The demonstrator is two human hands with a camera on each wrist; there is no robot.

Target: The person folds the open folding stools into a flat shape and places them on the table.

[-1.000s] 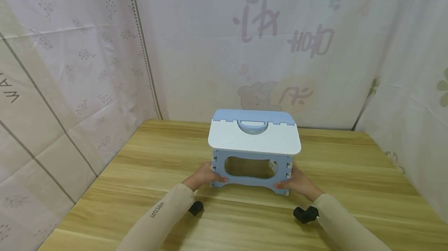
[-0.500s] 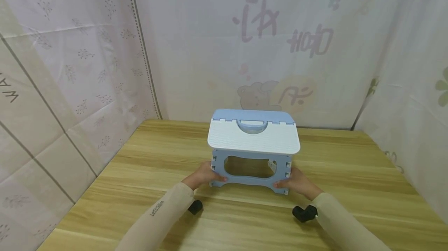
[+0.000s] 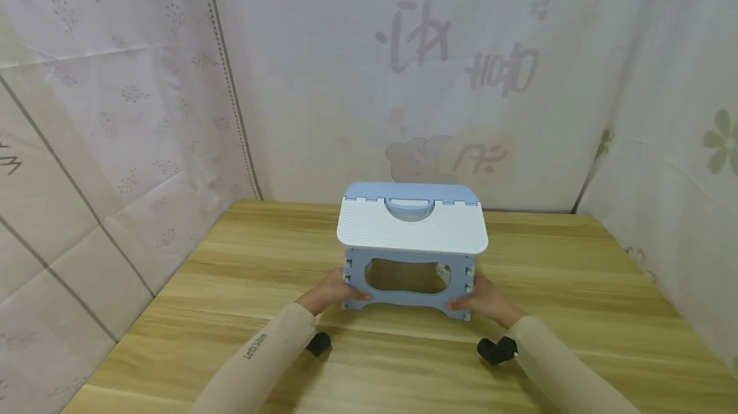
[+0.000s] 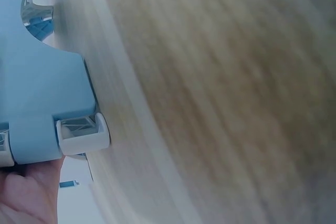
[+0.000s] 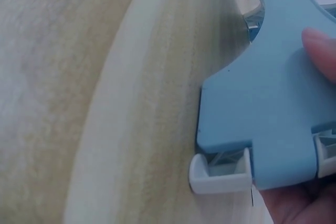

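Note:
A blue and white folding step stool [image 3: 412,225] stands unfolded on the wooden table in the head view, its white and blue top uppermost. My left hand [image 3: 332,290] grips the stool's left side low down, thumb over the front leg panel. On the opposite side my right hand [image 3: 486,300] holds the same panel, thumb on its front face and fingers behind. In the left wrist view the panel's foot [image 4: 47,93] sits right at the tabletop, with part of my palm below. The right wrist view shows my thumb [image 5: 320,51] against the blue panel.
The wooden table [image 3: 230,260] spreads around the stool on all sides. Printed curtains [image 3: 311,81] hang behind it and at both sides. Black pieces at my wrists [image 3: 497,350] stand out just above the table.
The head view has shifted slightly, so the whole scene appears a little further left. Both hands keep their hold on the stool, which has not visibly moved on the table.

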